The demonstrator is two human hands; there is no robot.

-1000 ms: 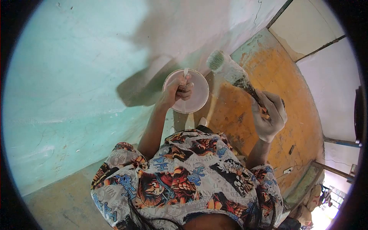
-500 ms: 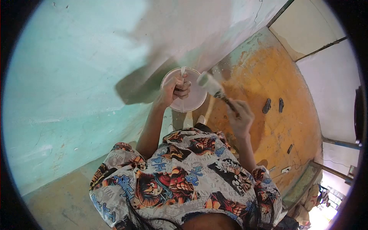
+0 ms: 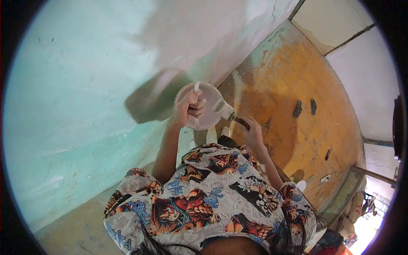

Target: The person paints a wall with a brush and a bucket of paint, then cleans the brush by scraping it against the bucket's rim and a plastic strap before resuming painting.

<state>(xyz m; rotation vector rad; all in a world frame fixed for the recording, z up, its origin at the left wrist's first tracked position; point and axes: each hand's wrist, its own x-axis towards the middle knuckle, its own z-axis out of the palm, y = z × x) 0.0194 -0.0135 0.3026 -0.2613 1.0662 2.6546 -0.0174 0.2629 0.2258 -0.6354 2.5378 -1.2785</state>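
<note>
Pale turquoise painted wall (image 3: 76, 93): large dark shadow (image 3: 156, 97)
Bright white opening (image 3: 367, 231): overexposed glare
Edges: blackened, bowed lines

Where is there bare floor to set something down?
Orange floor lies bare between the teal wall and the dark sandals, and again between sandals and a small dark object. Crowded at the bucket: left hand on the handle, right hand holding the brush there.

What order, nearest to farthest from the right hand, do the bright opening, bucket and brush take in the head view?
1. Brush: gripped in the right hand.
2. Bucket: to its left, held by the left hand.
3. Bright opening: far off, lower right.
</note>
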